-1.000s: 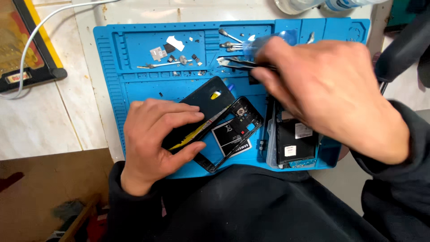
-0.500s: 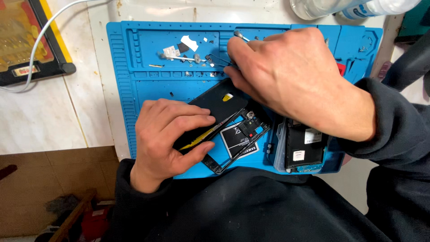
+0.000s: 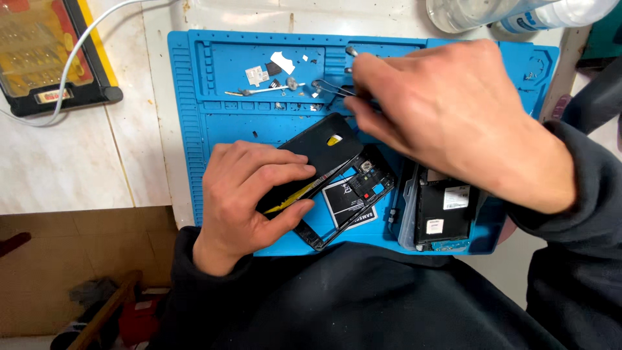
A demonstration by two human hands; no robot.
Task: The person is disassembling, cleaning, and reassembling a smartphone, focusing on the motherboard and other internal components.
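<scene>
— What is held by the left hand [image 3: 249, 194]?

— A black phone [image 3: 317, 165] is gripped near the front edge of the blue mat [image 3: 194, 129], fingers curled shut over it, thumb beneath.

— And the right hand [image 3: 447, 113]?

— Metal tweezers [image 3: 334, 87] are pinched between its closed fingers, tips over the small parts [image 3: 272, 74] in the mat's upper tray. A second opened phone [image 3: 440, 210] is seen just right.

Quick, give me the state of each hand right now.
Left hand: closed on the black phone cover, over the phone frame.
Right hand: closed on metal tweezers above the blue mat.
</scene>
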